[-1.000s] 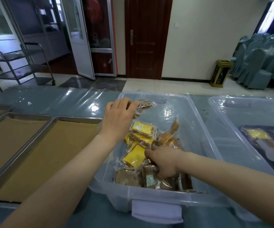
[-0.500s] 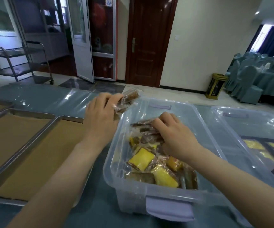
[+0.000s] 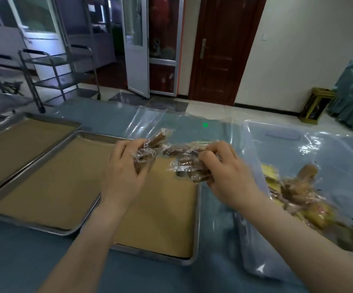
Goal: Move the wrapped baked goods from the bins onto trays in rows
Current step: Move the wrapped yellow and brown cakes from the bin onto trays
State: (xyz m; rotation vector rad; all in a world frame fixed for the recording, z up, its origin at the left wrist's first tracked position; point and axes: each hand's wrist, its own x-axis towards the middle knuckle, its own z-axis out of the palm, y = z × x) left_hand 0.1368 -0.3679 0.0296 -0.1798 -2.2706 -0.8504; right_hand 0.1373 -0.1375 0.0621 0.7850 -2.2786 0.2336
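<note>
My left hand (image 3: 126, 172) grips a clear-wrapped brown baked good (image 3: 153, 143) above the far end of the nearest metal tray (image 3: 196, 229), which is lined with brown paper. My right hand (image 3: 226, 172) holds a bunch of wrapped brown baked goods (image 3: 184, 166) just right of the left hand, over the tray's far right corner. To the right stands the clear plastic bin (image 3: 256, 261) with more yellow and brown wrapped baked goods (image 3: 302, 195) inside. The picture is blurred by motion.
A second lined tray (image 3: 6, 144) lies to the left, overlapping the nearest one. The table has a blue cloth under clear plastic film (image 3: 150, 115). Metal carts (image 3: 59, 68) stand on the floor beyond the table; a door and a small bin are further back.
Both hands have left the bin and moved left over the tray, each carrying wrapped goods. My view has swung left, so the bin now sits at the right edge.
</note>
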